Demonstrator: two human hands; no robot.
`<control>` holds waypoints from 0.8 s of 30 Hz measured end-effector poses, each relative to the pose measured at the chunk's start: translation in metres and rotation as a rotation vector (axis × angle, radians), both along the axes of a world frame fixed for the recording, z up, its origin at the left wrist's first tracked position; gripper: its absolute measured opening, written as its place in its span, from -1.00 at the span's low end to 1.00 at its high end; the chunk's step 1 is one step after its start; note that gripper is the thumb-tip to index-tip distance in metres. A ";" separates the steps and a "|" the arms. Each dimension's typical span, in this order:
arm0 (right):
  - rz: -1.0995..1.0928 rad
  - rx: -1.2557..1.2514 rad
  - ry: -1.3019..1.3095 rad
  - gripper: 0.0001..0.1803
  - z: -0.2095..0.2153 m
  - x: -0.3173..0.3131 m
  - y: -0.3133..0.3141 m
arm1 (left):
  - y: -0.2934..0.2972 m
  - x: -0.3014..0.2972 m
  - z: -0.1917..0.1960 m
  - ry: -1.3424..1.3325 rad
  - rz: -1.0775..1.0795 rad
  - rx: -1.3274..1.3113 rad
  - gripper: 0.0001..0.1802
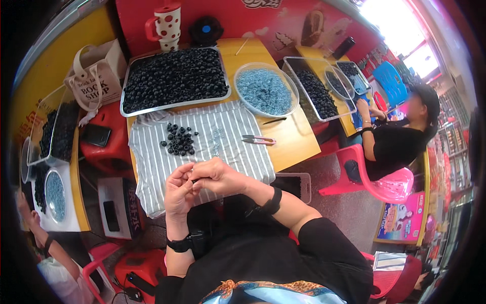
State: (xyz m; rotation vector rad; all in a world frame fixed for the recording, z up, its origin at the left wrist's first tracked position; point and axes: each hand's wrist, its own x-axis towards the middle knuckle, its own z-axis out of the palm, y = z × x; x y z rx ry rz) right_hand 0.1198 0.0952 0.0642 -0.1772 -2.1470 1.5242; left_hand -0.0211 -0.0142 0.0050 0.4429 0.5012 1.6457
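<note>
My left hand (178, 191) and my right hand (216, 176) meet above the near edge of a grey-and-white striped cloth (243, 119). Their fingertips pinch a small black piece (195, 181), mostly hidden by the fingers. Beyond them on the cloth lies a loose pile of small black ring-like pieces (180, 141). Right of it is a scatter of tiny clear bluish bits (216, 142). Thread snips (258, 140) with a pinkish handle lie near the cloth's right edge. Behind, a metal tray (174, 109) is heaped with black pieces; a clear round bowl (293, 104) holds many bluish bits.
A polka-dot tumbler (168, 28) and a black round device (206, 30) stand behind the tray. Left are a canvas bag (98, 76) and a phone (96, 135) on a red stool. A person in black (400, 144) works at right; another person's arm (61, 256) shows at left.
</note>
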 end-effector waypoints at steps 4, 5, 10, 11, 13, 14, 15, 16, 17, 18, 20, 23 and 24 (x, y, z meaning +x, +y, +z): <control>-0.114 0.104 0.005 -0.79 0.004 0.014 -0.002 | 0.002 0.004 0.011 0.113 -0.038 -0.040 -0.46; -0.110 0.142 -0.021 -0.78 0.010 0.025 0.004 | 0.003 0.006 0.012 0.125 -0.048 0.001 -0.54; -0.852 0.146 0.147 -0.80 0.034 0.123 0.078 | 0.000 0.007 0.009 0.136 0.102 -0.121 -0.63; -0.996 0.336 0.000 -0.79 0.045 0.156 0.107 | 0.003 0.007 0.007 0.118 0.060 -0.107 -0.64; -1.244 0.365 -0.144 -0.74 0.067 0.196 0.143 | 0.008 0.006 0.006 0.103 0.053 -0.102 -0.65; -1.249 0.378 -0.182 -0.71 0.062 0.229 0.169 | 0.011 0.008 0.009 0.094 0.015 -0.081 -0.66; -1.358 0.579 -0.407 -0.68 0.066 0.236 0.174 | 0.010 0.008 0.008 0.082 -0.020 -0.065 -0.67; -1.391 0.890 -0.493 -0.65 0.054 0.254 0.185 | 0.010 0.008 0.008 0.081 -0.009 -0.065 -0.67; -1.347 0.833 -0.416 -0.66 0.049 0.240 0.180 | 0.010 0.006 0.007 0.085 -0.016 -0.061 -0.67; -1.300 0.776 -0.343 -0.66 0.044 0.220 0.171 | 0.009 0.005 0.006 0.087 -0.024 -0.058 -0.67; -0.944 0.514 -0.292 -0.74 0.035 0.160 0.136 | 0.005 0.002 0.007 0.088 -0.007 -0.069 -0.66; -0.559 0.287 -0.307 -0.80 0.033 0.072 0.079 | 0.004 0.001 0.009 0.080 -0.013 -0.070 -0.65; -0.464 0.369 -0.266 -0.80 0.026 0.052 0.070 | 0.006 0.002 0.010 0.079 -0.019 -0.080 -0.68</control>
